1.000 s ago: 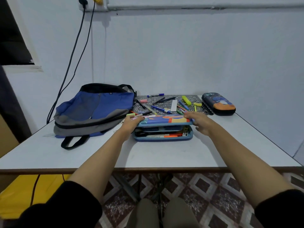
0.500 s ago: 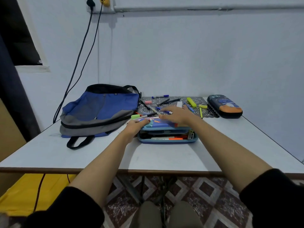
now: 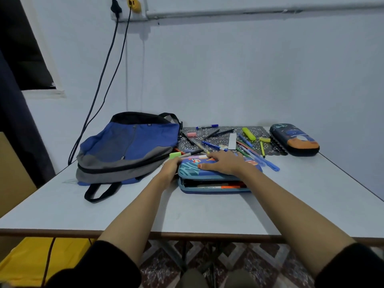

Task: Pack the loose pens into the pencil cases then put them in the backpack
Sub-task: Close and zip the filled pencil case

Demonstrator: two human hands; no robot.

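A blue patterned pencil case [image 3: 216, 180] lies mid-table, its lid nearly down over pens still visible through the front gap. My right hand [image 3: 223, 164] lies flat on the lid, fingers straight, pressing it. My left hand [image 3: 170, 170] holds the case's left end, fingers curled round its edge. Loose pens and highlighters [image 3: 247, 146] are scattered on a dark patterned mat [image 3: 272, 149] behind the case. A second, dark pencil case [image 3: 295, 140] with an orange band lies closed at the back right. The blue and grey backpack [image 3: 126, 148] lies flat to the left.
A green eraser [image 3: 175, 155] and a marker lie just behind my left hand. Two cables [image 3: 104, 69] hang down the wall behind the backpack. The white table [image 3: 124, 210] ends at a brown front edge; the wall stands close behind.
My right hand slid from the lid's right end to the middle of the lid and pushed it down, so the case's gap is narrower. My left hand stayed at the left end.
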